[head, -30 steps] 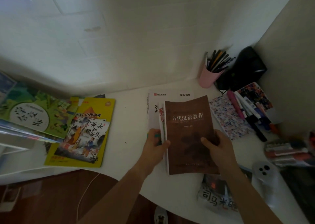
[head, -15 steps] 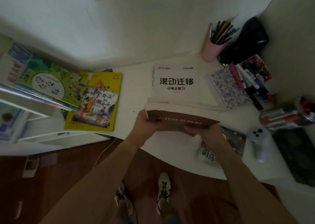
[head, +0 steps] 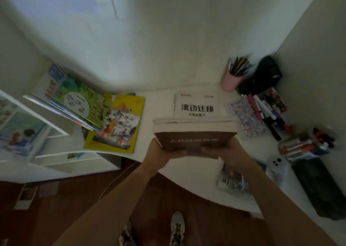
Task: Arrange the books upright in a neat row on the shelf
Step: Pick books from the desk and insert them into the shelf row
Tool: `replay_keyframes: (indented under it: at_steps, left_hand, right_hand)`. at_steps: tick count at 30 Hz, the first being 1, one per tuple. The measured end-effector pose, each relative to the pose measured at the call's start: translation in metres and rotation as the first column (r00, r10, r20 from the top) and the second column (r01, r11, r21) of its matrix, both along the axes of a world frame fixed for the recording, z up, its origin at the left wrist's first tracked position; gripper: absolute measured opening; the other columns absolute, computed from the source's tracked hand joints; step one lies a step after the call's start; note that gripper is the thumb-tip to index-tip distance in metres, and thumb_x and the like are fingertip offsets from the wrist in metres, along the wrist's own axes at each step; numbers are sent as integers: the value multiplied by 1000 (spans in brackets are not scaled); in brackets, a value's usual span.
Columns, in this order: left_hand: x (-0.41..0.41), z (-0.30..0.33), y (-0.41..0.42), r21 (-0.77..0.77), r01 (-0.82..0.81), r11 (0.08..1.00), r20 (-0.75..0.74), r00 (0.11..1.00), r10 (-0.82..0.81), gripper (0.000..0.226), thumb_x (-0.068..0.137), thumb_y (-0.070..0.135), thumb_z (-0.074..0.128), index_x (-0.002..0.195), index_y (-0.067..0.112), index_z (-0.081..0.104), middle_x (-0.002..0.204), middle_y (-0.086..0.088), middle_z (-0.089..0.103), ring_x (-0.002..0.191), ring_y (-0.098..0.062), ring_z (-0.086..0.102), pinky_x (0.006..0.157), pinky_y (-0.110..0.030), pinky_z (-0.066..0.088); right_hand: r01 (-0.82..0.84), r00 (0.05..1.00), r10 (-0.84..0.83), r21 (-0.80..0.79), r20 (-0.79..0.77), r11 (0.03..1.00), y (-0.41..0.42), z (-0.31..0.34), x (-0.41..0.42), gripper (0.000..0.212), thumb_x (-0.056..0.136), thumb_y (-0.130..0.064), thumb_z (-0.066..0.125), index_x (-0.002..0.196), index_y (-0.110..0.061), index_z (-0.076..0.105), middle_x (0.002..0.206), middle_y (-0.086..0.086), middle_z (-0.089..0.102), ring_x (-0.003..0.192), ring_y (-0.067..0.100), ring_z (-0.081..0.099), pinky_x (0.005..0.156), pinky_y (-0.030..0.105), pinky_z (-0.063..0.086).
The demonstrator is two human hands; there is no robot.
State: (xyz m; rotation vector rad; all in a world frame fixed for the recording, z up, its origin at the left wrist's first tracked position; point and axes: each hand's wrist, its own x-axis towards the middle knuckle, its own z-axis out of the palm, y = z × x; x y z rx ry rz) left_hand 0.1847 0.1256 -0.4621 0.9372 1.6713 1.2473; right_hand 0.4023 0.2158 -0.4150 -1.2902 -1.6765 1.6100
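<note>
Brown book stack (head: 194, 133) gripped by left hand (head: 161, 150), right hand (head: 222, 148)

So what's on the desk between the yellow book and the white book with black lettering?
Nothing: in the head view, bare white desk separates the yellow book from the white book.

We cannot read the blurred title on the brown book (head: 194, 140), and its cover hides most fingers of our left hand (head: 159, 150) and right hand (head: 224, 149). The white booklet (head: 195, 105) is partly covered by it, and the dark object (head: 322, 187) on the worktop (head: 161, 107) is too dim to identify.
</note>
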Motion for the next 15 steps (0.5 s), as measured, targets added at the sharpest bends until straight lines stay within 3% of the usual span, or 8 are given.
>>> replay_keyframes:
  at_steps: [2, 5, 8, 11, 15]
  left_hand:
    - [-16, 48, -11, 43, -36, 998, -30, 999, 37, 53, 60, -2, 96, 96, 31, 75, 92, 17, 78, 89, 2, 73, 72, -19, 57]
    - [-56, 140, -25, 152, -72, 986, -94, 992, 87, 49, 58, 1, 98, 79, 41, 77, 86, 23, 77, 84, 7, 72, 72, -16, 58]
    - [-108, 240, -39, 296, -88, 951, -199, 968, 152, 45, 61, 12, 99, 97, 32, 81, 96, 10, 80, 94, -8, 75, 85, -33, 62]
    - [-155, 330, -59, 435, -98, 895, -276, 932, 237, 53, 60, 31, 99, 108, 22, 78, 97, 6, 80, 95, -13, 76, 88, -46, 61]
    - [-207, 418, -85, 632, -140, 762, -323, 846, 424, 60, 68, 35, 96, 122, 31, 69, 108, 13, 77, 100, -7, 73, 88, -41, 61]
  right_hand:
    - [-59, 998, 59, 40, -14, 997, -3, 57, -22, 45, 71, 3, 87, 99, -29, 72, 98, -13, 79, 93, 2, 73, 77, 18, 58]
    - [-115, 986, 126, 111, -107, 987, -3, 147, -66, 45, 72, 10, 82, 95, -26, 70, 90, -15, 78, 82, -2, 73, 70, 14, 57]
    - [-144, 968, 187, 237, -167, 961, -10, 242, -120, 42, 72, 1, 84, 107, -20, 73, 101, -6, 79, 94, 10, 75, 84, 29, 60]
    - [-148, 932, 244, 332, -267, 931, -24, 327, -173, 50, 68, -8, 85, 116, -20, 72, 109, -3, 78, 100, 16, 74, 89, 37, 55]
    - [-170, 874, 343, 444, -344, 880, -42, 414, -239, 45, 72, -11, 82, 116, -20, 74, 111, -1, 77, 102, 20, 74, 92, 43, 53]
